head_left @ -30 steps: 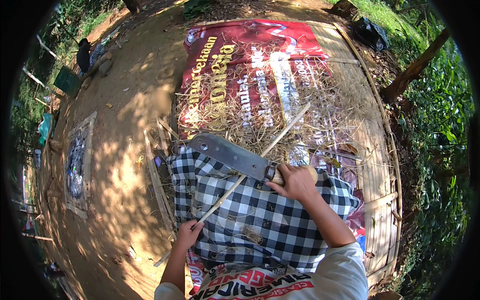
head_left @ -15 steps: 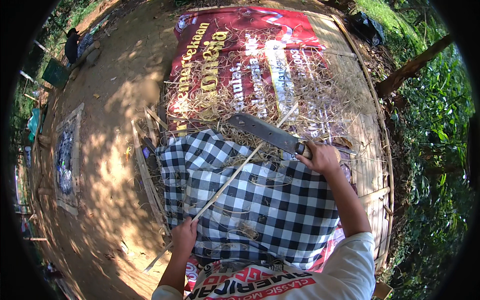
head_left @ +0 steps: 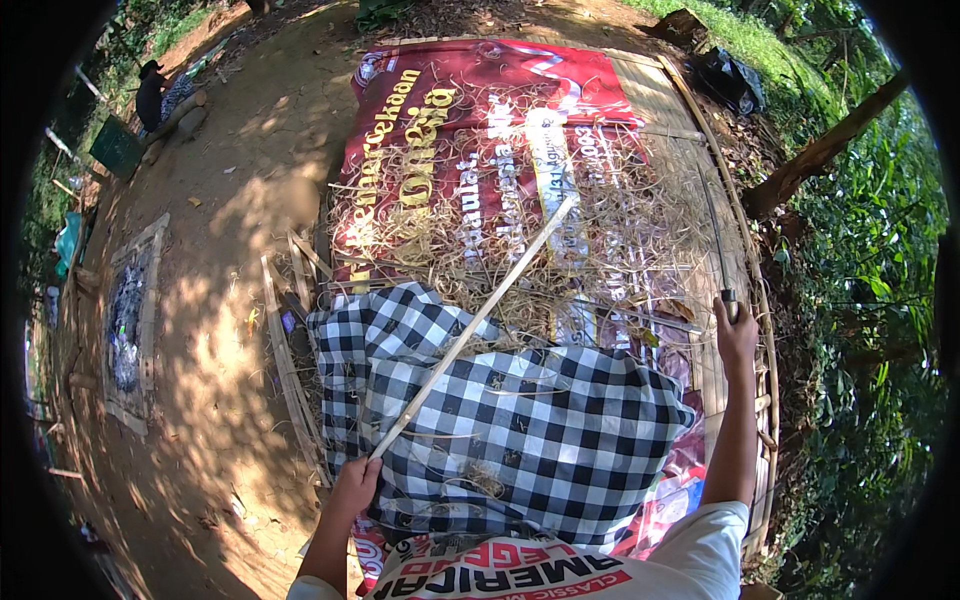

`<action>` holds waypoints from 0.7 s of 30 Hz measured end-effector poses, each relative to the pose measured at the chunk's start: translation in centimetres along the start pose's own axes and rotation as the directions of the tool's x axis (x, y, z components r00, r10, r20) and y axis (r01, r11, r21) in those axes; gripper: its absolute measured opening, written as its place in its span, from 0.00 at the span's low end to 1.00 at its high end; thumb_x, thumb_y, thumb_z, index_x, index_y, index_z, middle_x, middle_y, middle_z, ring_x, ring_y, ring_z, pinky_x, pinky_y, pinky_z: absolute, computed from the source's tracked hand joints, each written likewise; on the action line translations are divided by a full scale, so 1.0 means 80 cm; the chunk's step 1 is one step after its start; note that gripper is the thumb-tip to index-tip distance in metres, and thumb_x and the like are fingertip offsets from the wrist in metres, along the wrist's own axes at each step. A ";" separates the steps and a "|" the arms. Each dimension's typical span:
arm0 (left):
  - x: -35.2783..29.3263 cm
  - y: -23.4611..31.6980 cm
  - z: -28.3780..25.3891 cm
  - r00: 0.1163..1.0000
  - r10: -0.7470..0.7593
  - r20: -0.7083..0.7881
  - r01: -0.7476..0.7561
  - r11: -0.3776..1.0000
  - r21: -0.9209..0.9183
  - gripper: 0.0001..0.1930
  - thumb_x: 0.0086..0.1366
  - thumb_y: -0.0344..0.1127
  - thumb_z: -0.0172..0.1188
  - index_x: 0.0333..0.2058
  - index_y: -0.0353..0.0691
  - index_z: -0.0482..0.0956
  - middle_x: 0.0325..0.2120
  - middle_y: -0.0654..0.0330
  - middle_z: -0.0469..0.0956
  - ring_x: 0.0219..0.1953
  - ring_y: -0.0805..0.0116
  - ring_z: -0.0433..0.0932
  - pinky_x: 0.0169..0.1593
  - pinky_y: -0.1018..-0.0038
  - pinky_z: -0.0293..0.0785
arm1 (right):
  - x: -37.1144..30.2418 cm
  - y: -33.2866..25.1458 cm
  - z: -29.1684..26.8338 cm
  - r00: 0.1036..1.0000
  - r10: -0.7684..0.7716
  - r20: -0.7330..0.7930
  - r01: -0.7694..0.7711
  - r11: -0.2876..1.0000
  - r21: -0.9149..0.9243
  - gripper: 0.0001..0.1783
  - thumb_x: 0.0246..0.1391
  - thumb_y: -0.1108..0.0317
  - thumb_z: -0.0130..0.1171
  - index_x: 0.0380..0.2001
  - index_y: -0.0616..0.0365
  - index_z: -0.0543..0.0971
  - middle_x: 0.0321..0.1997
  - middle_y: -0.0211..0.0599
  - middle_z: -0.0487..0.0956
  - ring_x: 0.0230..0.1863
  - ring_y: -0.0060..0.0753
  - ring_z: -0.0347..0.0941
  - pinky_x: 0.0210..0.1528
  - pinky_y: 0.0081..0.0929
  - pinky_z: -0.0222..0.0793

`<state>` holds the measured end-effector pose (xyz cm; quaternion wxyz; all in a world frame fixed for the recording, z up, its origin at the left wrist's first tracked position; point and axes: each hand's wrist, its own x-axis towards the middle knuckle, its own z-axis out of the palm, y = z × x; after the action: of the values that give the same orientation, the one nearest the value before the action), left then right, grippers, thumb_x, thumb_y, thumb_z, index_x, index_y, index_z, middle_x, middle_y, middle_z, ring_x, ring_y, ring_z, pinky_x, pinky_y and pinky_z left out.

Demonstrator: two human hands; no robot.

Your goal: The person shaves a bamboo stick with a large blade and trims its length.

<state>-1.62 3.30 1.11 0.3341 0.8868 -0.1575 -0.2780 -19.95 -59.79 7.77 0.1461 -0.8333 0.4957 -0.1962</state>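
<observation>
My left hand [head_left: 354, 486] is closed round the lower end of a long pale bamboo strip [head_left: 475, 330]. The strip slants up and away to the right, over a black-and-white checked cloth [head_left: 540, 440] that covers my lap. Out at the right edge of the platform, my right hand [head_left: 738, 338] grips a machete [head_left: 718, 235] by its dark handle. Its blade points away from me and shows nearly edge-on, apart from the strip. Curly bamboo shavings [head_left: 420, 235] lie thick beyond the cloth.
A red printed banner [head_left: 590, 85] covers much of the slatted bamboo platform [head_left: 720, 185]. Split bamboo pieces [head_left: 282, 345] stand at its left side. A wooden post [head_left: 825, 150] leans at the right by dense plants. Far left, a person [head_left: 150, 98] sits near a green box [head_left: 115, 147].
My right hand has carried the machete right, away from the bamboo strip, and the blade has turned from flat-on to nearly edge-on. My left hand has shifted slightly down and left with the strip.
</observation>
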 end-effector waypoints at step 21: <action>0.046 -0.020 -0.028 0.751 -0.377 0.542 0.581 0.767 -0.271 0.29 0.69 0.57 0.50 0.14 0.46 0.59 0.11 0.72 0.56 0.12 0.80 0.54 0.18 0.78 0.48 | -0.092 -0.178 0.144 0.457 -0.857 0.239 0.844 0.503 0.188 0.33 0.48 0.32 0.56 0.30 0.57 0.75 0.22 0.40 0.75 0.24 0.46 0.76 0.28 0.36 0.71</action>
<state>2.81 3.86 0.00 0.3863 0.7106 0.0720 -0.5837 -6.74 -46.07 2.49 0.1203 -0.9848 -0.0185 -0.1239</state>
